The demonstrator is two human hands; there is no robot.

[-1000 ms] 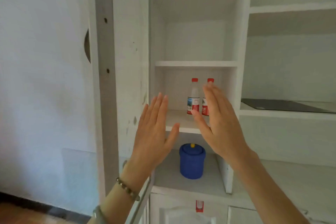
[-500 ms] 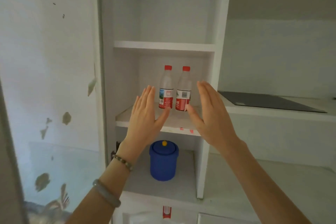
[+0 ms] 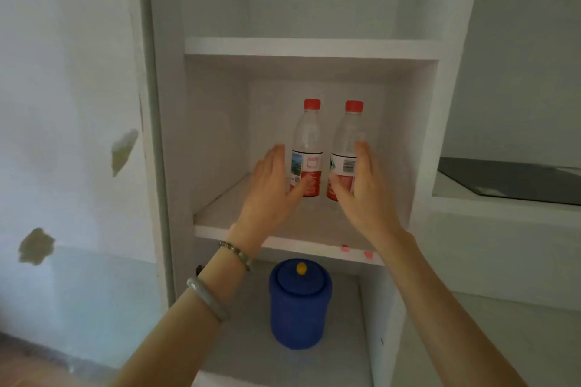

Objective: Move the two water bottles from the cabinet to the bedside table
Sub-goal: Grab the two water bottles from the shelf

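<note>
Bottles stood upright between the hands on the cabinet shelf: the left bottle by the open left hand, the right bottle by the open right hand. Neither seemed gripped yet. Thin, smooth plastic, perhaps empty and light; the labelled waist would suit best.
</note>
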